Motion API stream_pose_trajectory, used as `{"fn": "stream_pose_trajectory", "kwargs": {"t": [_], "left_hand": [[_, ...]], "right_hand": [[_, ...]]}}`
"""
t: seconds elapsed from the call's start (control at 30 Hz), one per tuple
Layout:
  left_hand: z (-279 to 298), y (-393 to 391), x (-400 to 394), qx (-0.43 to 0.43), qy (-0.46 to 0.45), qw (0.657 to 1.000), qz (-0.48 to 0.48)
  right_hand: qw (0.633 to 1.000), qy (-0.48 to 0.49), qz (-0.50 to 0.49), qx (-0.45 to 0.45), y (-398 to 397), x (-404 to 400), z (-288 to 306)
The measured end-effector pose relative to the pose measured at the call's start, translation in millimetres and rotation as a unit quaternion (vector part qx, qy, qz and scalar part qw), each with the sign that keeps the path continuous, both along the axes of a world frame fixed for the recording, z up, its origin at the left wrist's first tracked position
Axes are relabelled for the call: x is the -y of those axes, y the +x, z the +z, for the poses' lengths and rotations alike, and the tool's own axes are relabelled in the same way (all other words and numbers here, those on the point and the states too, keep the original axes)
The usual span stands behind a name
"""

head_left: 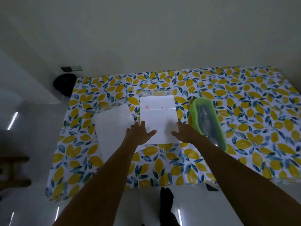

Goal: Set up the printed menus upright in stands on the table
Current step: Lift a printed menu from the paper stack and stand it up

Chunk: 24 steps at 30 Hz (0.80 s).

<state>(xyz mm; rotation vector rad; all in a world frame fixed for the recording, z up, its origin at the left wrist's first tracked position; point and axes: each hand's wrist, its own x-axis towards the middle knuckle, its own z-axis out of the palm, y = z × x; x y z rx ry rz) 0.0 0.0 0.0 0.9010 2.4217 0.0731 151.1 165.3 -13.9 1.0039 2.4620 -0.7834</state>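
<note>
Two white printed menus lie flat on the lemon-patterned tablecloth. The right menu sits in a clear stand that lies flat, its transparent edge showing beyond the sheet's far end. The left menu lies tilted, with another clear stand partly over its far corner. My left hand rests fingers spread on the right menu's near left edge. My right hand lies spread on its near right edge. Neither hand grips anything.
A long green-rimmed clear container lies just right of my right hand. A dark round object sits off the table's far left corner. A wall runs behind the table. Glossy white floor lies below, and wooden furniture stands at the left.
</note>
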Motion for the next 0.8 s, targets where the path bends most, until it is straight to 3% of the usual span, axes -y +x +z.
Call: {"fn": "stream_pose_trajectory", "kwargs": {"t": [0.33, 0.47, 0.63, 0.8], "left_hand": [[-45.3, -6.5, -42.0, 0.074, 0.01, 0.991, 0.114], [-49.8, -16.5, -44.5, 0.105, 0.053, 0.98, 0.16], [-51.0, -25.2, -37.1, 0.152, 0.085, 0.967, 0.184], [-32.7, -19.5, -28.4, 0.154, 0.119, 0.963, 0.187]], "right_hand": [[0.991, -0.039, -0.129, 0.01, -31.6, -27.4, -28.8], [0.98, -0.062, -0.191, 0.002, -33.8, -31.1, -31.9], [0.966, -0.112, -0.231, -0.032, -23.8, -35.1, -27.1], [0.967, -0.082, -0.231, -0.068, -11.3, -30.5, -10.0]]}}
